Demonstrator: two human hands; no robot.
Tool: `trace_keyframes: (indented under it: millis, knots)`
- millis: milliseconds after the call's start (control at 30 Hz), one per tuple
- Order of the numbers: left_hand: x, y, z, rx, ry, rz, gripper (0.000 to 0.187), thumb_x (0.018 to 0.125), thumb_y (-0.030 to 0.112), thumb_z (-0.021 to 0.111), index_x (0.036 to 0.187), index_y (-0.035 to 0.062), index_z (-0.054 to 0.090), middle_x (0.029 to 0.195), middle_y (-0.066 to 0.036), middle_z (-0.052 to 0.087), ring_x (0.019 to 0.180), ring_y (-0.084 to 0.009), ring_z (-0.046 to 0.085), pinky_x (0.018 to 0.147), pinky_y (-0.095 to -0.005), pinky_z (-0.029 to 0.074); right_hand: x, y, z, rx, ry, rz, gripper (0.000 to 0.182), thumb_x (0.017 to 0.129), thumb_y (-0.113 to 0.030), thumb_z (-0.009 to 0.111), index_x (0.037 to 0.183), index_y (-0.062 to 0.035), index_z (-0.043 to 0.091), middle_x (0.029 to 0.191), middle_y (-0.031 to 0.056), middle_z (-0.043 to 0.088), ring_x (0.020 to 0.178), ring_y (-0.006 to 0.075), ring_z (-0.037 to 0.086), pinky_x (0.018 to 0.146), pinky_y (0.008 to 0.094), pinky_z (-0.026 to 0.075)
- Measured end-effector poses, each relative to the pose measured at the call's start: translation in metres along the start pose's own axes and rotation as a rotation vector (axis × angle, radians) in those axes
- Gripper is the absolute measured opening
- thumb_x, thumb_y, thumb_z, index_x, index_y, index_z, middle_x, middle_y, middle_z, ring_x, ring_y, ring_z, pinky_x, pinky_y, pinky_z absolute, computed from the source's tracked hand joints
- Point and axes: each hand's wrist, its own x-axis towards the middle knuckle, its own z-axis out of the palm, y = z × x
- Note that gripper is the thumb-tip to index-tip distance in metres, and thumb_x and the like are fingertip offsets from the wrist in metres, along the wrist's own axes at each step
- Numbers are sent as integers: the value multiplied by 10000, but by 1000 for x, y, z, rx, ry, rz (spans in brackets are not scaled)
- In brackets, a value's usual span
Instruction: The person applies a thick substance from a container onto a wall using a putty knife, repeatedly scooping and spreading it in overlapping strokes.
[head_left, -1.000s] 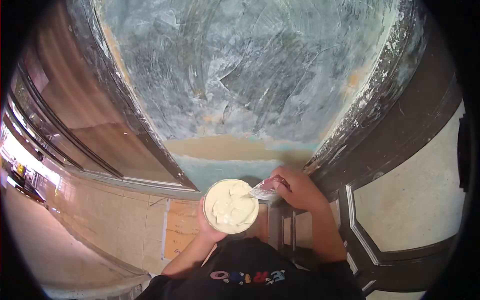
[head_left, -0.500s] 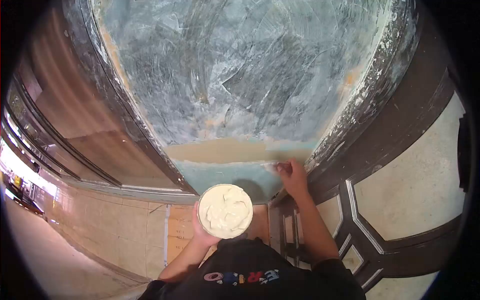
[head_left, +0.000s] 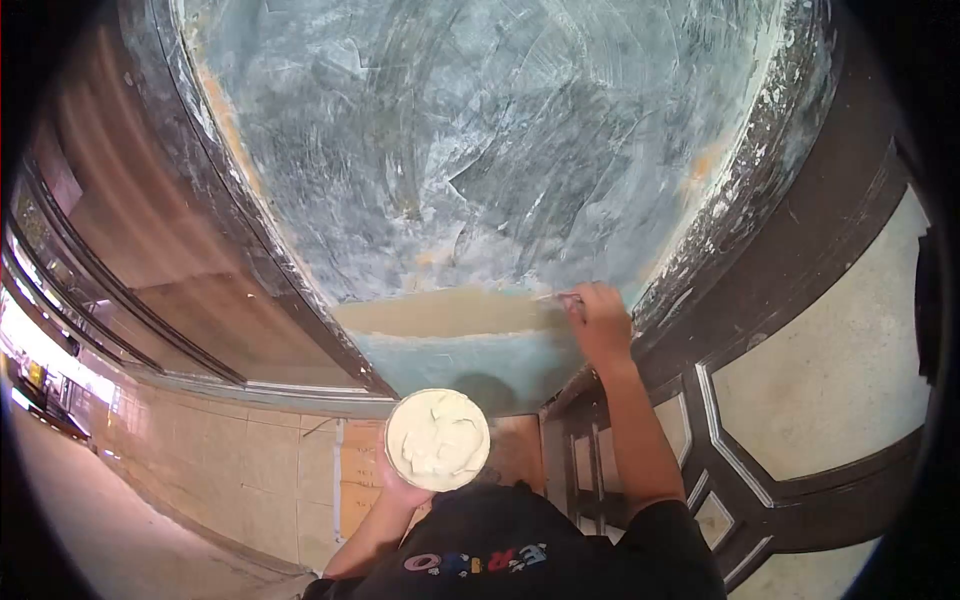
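Observation:
A round tub full of thick cream-coloured putty, its surface ridged, rests in my left hand. Those fingers wrap round its side and underside, partly hidden by it. My right hand is closed round the reddish handle of a small putty knife. Its thin pale blade, seen nearly edge-on, is at the wall at the right end of a smooth beige strip. Above the strip the wall is blotchy grey with white smears; a light blue-green band runs below it.
Brown wooden frames flank the wall: a glossy panel at left and a door with pale panes at right. Cardboard lies on the tiled floor beneath me. Bright light comes in at far left.
My right hand has moved up and slightly right with the putty knife, from the strip's lower edge to its upper part. The tub has shifted a little left and down.

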Motion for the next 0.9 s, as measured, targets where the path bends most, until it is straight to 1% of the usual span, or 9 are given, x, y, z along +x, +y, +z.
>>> trace_keyframes:
  millis: [67,133,267,400,500,667,767,833,900]
  knots:
    - [1,1,0,4,-4,-1,795,939,662,361,1528,129,333,1549,-141,369,1388,-382,397,1130,-571,341,3,-6,-14,-15,35,4,113,875,-181,661,961,-127,614,924,59,596,906,318,579,735,453,515]
    - [1,0,-6,-24,27,9,788,940,659,357,1523,130,342,1550,-135,370,1390,-379,395,1134,-572,335,0,-12,-20,-24,-89,-5,107,880,-193,658,958,-136,613,919,56,593,908,309,579,723,449,519]
    - [1,-4,-10,-25,36,-4,780,941,657,353,1516,130,357,1544,-133,381,1387,-378,401,1136,-568,333,-11,-7,17,-61,-158,-64,97,878,-198,658,957,-158,619,911,42,592,921,286,580,694,425,525]
    - [7,-5,-2,64,64,15,854,899,702,422,1535,140,327,1564,-140,348,1395,-397,383,1135,-599,319,11,-12,-5,-62,21,-65,99,873,-183,660,961,-171,618,921,20,585,897,267,583,668,412,527]
    - [8,-5,-5,90,76,9,858,899,711,413,1534,141,328,1563,-140,349,1395,-398,383,1136,-598,318,12,-26,-28,-101,7,-27,115,861,-183,669,962,-175,615,918,18,585,876,266,583,670,414,527]
    - [8,-5,-1,5,37,-33,851,909,718,369,1533,140,331,1565,-141,348,1395,-390,388,1135,-584,328,-15,-11,19,-92,-117,-90,123,855,-185,675,961,-177,613,901,23,591,885,269,591,676,425,528]
    - [11,-7,5,84,60,12,855,908,715,374,1539,142,317,1565,-140,349,1399,-396,381,1129,-595,328,-2,-5,11,-17,-93,-10,112,866,-198,672,954,-157,616,917,36,601,918,284,595,698,435,523]
    - [9,-8,1,52,48,14,849,913,707,376,1545,145,301,1566,-137,348,1399,-406,378,1127,-608,322,6,-9,-17,7,80,72,106,870,-197,668,938,-133,617,925,58,607,934,308,595,724,449,513]
    - [8,-10,-3,60,50,25,836,918,700,373,1541,147,311,1564,-137,352,1396,-406,382,1129,-607,320,2,-12,-23,13,58,53,106,876,-205,664,930,-127,617,917,66,602,931,315,593,732,453,509]
